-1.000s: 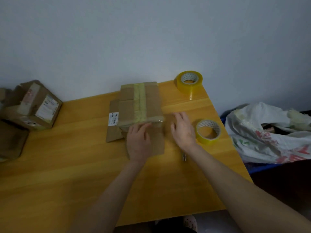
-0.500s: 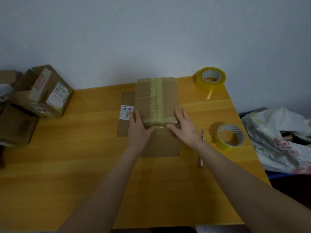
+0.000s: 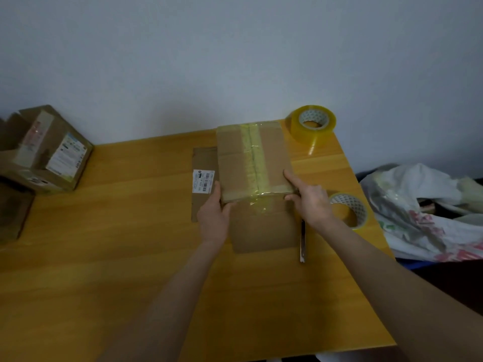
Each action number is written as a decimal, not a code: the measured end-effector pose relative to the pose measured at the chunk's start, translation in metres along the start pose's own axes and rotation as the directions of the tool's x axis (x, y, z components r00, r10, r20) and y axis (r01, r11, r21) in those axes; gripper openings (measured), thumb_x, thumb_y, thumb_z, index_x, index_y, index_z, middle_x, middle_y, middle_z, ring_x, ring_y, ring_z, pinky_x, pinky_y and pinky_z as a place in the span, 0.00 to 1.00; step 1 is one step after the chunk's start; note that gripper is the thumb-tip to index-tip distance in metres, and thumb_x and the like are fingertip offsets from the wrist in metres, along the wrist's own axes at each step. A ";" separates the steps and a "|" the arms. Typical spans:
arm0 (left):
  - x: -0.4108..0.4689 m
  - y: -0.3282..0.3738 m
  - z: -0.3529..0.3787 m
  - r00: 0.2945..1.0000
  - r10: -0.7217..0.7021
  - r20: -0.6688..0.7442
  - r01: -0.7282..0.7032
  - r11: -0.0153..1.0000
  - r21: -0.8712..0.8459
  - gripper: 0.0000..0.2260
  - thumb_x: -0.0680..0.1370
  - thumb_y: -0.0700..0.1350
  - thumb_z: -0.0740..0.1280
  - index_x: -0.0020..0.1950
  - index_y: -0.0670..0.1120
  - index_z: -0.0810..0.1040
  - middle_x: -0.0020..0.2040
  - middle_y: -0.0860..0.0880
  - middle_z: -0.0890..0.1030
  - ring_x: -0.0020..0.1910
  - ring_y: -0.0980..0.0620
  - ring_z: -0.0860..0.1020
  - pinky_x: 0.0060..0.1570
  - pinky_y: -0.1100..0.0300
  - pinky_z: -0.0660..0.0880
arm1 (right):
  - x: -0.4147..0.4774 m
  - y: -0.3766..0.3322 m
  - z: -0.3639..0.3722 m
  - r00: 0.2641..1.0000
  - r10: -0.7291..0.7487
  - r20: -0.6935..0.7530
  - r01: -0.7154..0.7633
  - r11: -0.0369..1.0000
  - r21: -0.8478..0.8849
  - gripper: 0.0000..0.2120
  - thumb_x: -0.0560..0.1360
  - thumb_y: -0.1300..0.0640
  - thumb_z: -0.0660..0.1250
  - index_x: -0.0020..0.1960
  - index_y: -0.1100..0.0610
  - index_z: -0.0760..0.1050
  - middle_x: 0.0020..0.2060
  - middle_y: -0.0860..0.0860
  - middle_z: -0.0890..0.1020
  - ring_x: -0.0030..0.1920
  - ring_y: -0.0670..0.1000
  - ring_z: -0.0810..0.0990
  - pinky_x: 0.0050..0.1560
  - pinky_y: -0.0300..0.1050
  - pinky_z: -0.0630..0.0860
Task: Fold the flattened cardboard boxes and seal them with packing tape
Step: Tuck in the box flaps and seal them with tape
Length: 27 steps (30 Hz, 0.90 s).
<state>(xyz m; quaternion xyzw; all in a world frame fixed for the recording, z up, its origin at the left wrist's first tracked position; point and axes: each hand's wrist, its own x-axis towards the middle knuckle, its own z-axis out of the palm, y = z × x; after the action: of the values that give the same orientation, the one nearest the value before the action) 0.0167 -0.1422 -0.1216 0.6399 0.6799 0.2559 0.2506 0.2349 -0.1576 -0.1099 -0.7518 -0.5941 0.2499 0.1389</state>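
Observation:
A brown cardboard box (image 3: 235, 158) stands at the far middle of the wooden table (image 3: 104, 257), with yellowish tape running down the seam of its top and over the near edge. Two flaps lie flat on the table: a left flap (image 3: 203, 155) with a white barcode label (image 3: 203, 181) and a near flap (image 3: 261, 231). My left hand (image 3: 213, 218) presses the box's near left corner, fingers along the side, thumb on the front. My right hand (image 3: 311, 202) presses the near right corner, index finger stretched along the top edge. Two tape rolls sit right of the box, one far (image 3: 296, 129), one near (image 3: 360, 218).
A thin dark cutter or pen (image 3: 302, 241) lies on the table just under my right wrist. Other taped cardboard boxes (image 3: 47, 152) are stacked at the left edge. A white plastic bag (image 3: 418, 205) bulges beyond the table's right edge. A wall stands right behind the table.
Both hands have slid from the taped near edge of the box outward to its near corners, left hand to the left side, right hand to the right. The camera view has shifted left.

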 end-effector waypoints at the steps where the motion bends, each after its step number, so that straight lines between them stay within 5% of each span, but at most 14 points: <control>1: -0.002 0.000 0.000 1.000 -0.009 -0.008 0.009 0.999 -0.040 0.30 0.77 0.42 0.69 0.76 0.45 0.61 0.63 0.42 0.78 0.58 0.46 0.77 0.59 0.56 0.72 | 0.000 0.002 -0.001 1.000 -0.012 0.013 0.013 1.000 -0.019 0.29 0.79 0.51 0.63 0.77 0.41 0.55 0.46 0.60 0.82 0.43 0.58 0.78 0.50 0.51 0.77; 9: -0.014 0.011 0.014 0.982 -0.142 -0.120 0.133 0.988 -0.080 0.22 0.80 0.34 0.58 0.75 0.45 0.65 0.62 0.42 0.78 0.57 0.44 0.75 0.50 0.60 0.69 | -0.003 0.004 -0.014 0.986 -0.116 0.122 0.139 0.968 -0.210 0.31 0.83 0.56 0.57 0.79 0.45 0.45 0.36 0.54 0.76 0.30 0.50 0.69 0.31 0.47 0.70; 14: -0.019 0.034 0.027 0.900 -0.349 -0.260 0.339 0.937 -0.084 0.20 0.80 0.33 0.55 0.71 0.43 0.71 0.58 0.37 0.79 0.56 0.38 0.75 0.50 0.53 0.71 | 0.004 0.011 -0.024 0.958 -0.159 0.238 0.188 0.976 -0.108 0.29 0.83 0.53 0.55 0.79 0.47 0.44 0.48 0.59 0.82 0.33 0.52 0.72 0.36 0.47 0.71; 17: -0.021 0.044 0.030 0.885 -0.425 -0.189 0.381 0.896 -0.228 0.23 0.80 0.34 0.56 0.75 0.45 0.64 0.60 0.41 0.78 0.57 0.40 0.75 0.54 0.52 0.72 | 0.002 0.013 -0.029 0.954 -0.171 0.246 0.177 0.984 -0.001 0.27 0.83 0.46 0.51 0.79 0.46 0.47 0.54 0.61 0.80 0.47 0.59 0.78 0.47 0.52 0.75; 20: -0.024 0.053 0.036 0.869 -0.480 -0.120 0.394 0.817 -0.420 0.22 0.81 0.45 0.60 0.75 0.46 0.62 0.65 0.46 0.75 0.61 0.45 0.73 0.60 0.54 0.70 | -0.001 0.008 -0.026 0.966 -0.123 0.226 0.152 0.982 -0.116 0.29 0.82 0.44 0.53 0.79 0.46 0.44 0.51 0.60 0.80 0.48 0.58 0.78 0.46 0.52 0.75; 24: -0.019 0.055 0.041 0.850 -0.519 -0.092 0.475 0.830 -0.291 0.23 0.81 0.55 0.59 0.68 0.39 0.66 0.61 0.42 0.76 0.62 0.41 0.74 0.58 0.51 0.72 | 0.003 0.008 -0.020 0.973 -0.136 0.188 0.174 0.963 -0.205 0.30 0.83 0.51 0.55 0.79 0.46 0.44 0.39 0.56 0.77 0.38 0.53 0.74 0.40 0.48 0.75; 27: -0.018 0.047 0.033 0.855 -0.518 -0.021 0.501 0.836 -0.224 0.23 0.83 0.55 0.53 0.65 0.36 0.69 0.57 0.41 0.76 0.60 0.39 0.74 0.53 0.54 0.71 | 0.004 0.010 -0.024 0.974 -0.111 0.197 0.156 0.961 -0.228 0.28 0.82 0.48 0.56 0.78 0.43 0.47 0.46 0.55 0.80 0.44 0.56 0.78 0.40 0.48 0.73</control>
<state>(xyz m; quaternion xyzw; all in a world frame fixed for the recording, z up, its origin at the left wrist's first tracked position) 0.0745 -0.1567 -0.1143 0.3950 0.8039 0.2761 0.3485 0.2570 -0.1543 -0.0953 -0.6950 -0.6799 0.2335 0.0080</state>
